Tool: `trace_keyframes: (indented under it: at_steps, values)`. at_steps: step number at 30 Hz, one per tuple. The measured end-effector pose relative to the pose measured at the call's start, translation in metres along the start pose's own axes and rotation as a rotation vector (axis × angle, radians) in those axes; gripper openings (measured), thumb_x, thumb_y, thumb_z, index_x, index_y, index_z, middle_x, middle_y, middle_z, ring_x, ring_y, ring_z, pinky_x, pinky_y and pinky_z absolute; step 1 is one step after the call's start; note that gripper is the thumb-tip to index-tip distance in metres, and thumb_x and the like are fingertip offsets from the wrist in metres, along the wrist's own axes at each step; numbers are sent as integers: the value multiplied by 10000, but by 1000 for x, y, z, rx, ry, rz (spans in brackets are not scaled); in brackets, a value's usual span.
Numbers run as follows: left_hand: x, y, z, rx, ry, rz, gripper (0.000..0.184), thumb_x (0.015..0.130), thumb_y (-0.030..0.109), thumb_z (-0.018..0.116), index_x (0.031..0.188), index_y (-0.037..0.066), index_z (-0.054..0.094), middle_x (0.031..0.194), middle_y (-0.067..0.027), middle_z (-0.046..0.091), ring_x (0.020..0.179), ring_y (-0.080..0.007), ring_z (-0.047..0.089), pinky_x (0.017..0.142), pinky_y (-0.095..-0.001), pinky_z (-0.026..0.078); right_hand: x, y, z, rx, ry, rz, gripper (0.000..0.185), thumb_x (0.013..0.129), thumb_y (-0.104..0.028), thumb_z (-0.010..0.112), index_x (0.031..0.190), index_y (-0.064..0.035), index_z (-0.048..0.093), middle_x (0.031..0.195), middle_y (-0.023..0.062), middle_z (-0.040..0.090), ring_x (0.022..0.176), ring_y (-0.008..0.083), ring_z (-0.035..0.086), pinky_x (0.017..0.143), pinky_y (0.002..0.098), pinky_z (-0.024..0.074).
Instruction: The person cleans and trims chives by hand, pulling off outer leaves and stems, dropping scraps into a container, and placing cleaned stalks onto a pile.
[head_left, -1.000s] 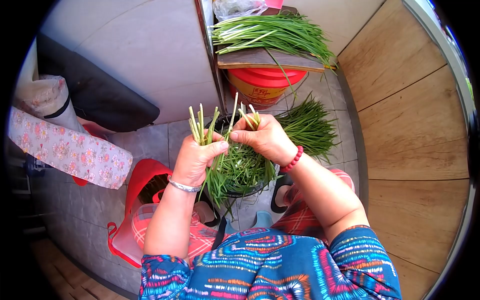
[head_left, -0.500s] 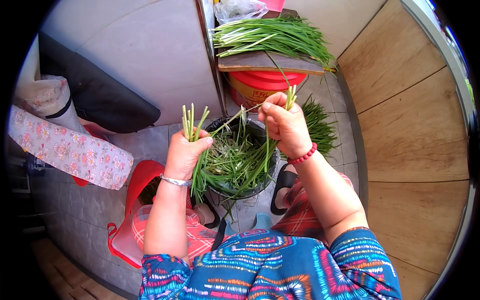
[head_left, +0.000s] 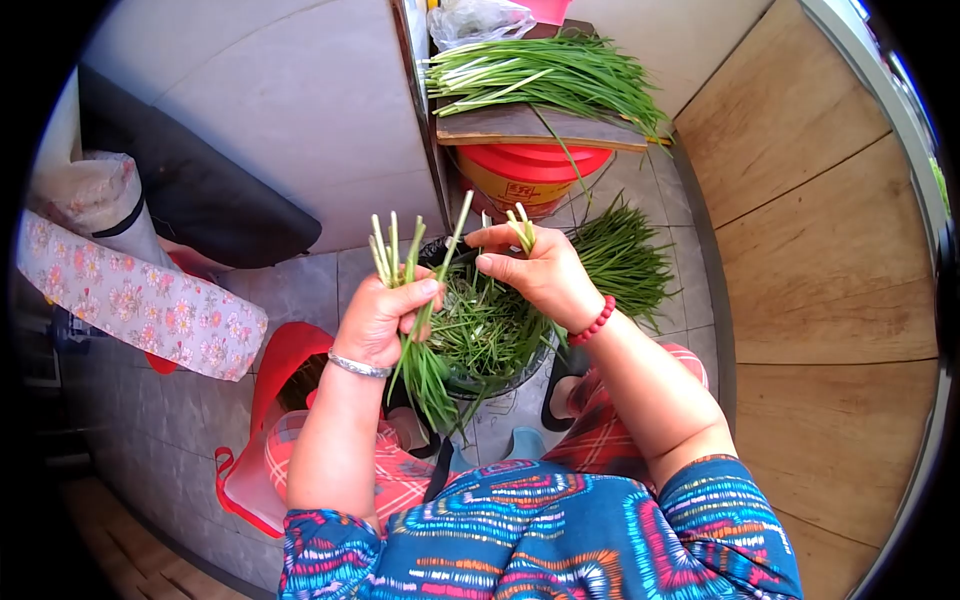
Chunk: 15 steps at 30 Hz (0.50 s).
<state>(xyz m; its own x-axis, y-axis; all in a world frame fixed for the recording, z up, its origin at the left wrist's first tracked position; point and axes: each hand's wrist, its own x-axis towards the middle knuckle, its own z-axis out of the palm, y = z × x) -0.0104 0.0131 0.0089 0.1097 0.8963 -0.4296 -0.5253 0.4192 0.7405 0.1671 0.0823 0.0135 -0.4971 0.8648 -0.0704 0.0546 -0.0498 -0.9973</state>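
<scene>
My left hand [head_left: 380, 318] is closed round a small bunch of garlic chives [head_left: 425, 385], pale stem ends up and green leaves hanging down. One stalk leans out to the right above my thumb. My right hand [head_left: 548, 278], to the right and close by, is bent round a few chive stalks [head_left: 521, 230] whose cut ends poke up between the fingers. Its thumb and forefinger point toward the left bunch; whether they pinch anything is unclear. Below both hands stands a black-lined bin [head_left: 540, 368] holding loose chive leaves and trimmings [head_left: 487, 335].
Ahead, a large pile of chives [head_left: 545, 75] lies on a wooden board [head_left: 540, 126] above a red-lidded bucket [head_left: 530, 165]. More chives [head_left: 625, 262] lie on the floor at right. A red bag [head_left: 262, 430] and a flowered roll [head_left: 150, 300] are at left.
My right hand has moved left and down, nearer the left hand. The left bunch has shifted slightly right, and one stalk now sticks up from it. The long strands between the hands are gone.
</scene>
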Motion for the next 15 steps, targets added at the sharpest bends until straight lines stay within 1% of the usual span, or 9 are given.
trace_keyframes:
  at_steps: [1,2,4,5,6,8,10,11,15]
  values:
    - [-1,-3,3,-12,-10,-35,166,705,110,624,808,17,533,626,-39,523,401,-40,367,390,-200,323,-1,-4,1,69,24,-46,150,728,-123,643,830,-20,605,672,-31,528,624,49,469,568,188,398]
    - [-1,-5,6,-36,-40,-55,173,706,108,622,827,24,530,627,-30,514,405,-43,371,393,-199,323,-2,-7,2,68,22,-46,150,728,-123,643,830,-20,605,672,-31,528,624,49,469,568,188,398]
    - [-3,-9,13,-34,-52,-75,195,698,117,634,838,33,528,632,-13,505,406,-48,369,391,-193,317,-6,-11,4,159,-49,111,142,738,-181,645,757,-50,594,593,-54,499,499,20,401,432,167,319]
    - [-2,-11,14,-34,-51,-76,195,698,117,634,838,33,528,632,-13,505,406,-48,369,391,-193,317,-5,-3,7,193,-24,44,144,736,-194,647,684,-85,569,551,-65,484,431,5,339,377,158,241]
    - [-1,-13,15,17,-41,-17,205,686,119,645,834,37,529,634,-2,502,414,-46,370,392,-189,311,-5,-5,6,193,-24,44,144,736,-194,647,684,-85,569,551,-65,484,431,5,339,377,158,241]
    - [-1,-16,19,67,-32,42,214,674,120,656,830,41,531,636,9,499,422,-44,370,392,-185,305,-7,-14,5,202,-27,173,124,728,-96,642,661,-25,566,632,-7,550,587,56,476,540,205,396]
    - [-3,-16,27,211,93,145,223,651,111,670,819,42,541,623,27,490,443,-33,372,394,-175,289,-7,-14,5,198,-25,192,120,730,-94,638,660,-24,570,630,-1,554,584,58,483,536,205,398]
    - [-5,-16,28,207,82,152,205,645,83,664,806,41,545,623,29,496,463,-20,376,399,-161,284,-7,-14,6,193,-23,210,118,732,-91,635,659,-22,573,627,4,558,581,61,489,531,205,400]
    - [-3,-18,23,166,85,133,190,663,81,651,812,32,544,631,17,513,442,-22,370,397,-155,292,-7,-15,5,207,-57,223,97,734,-84,630,677,-21,583,638,17,572,591,68,505,544,206,410]
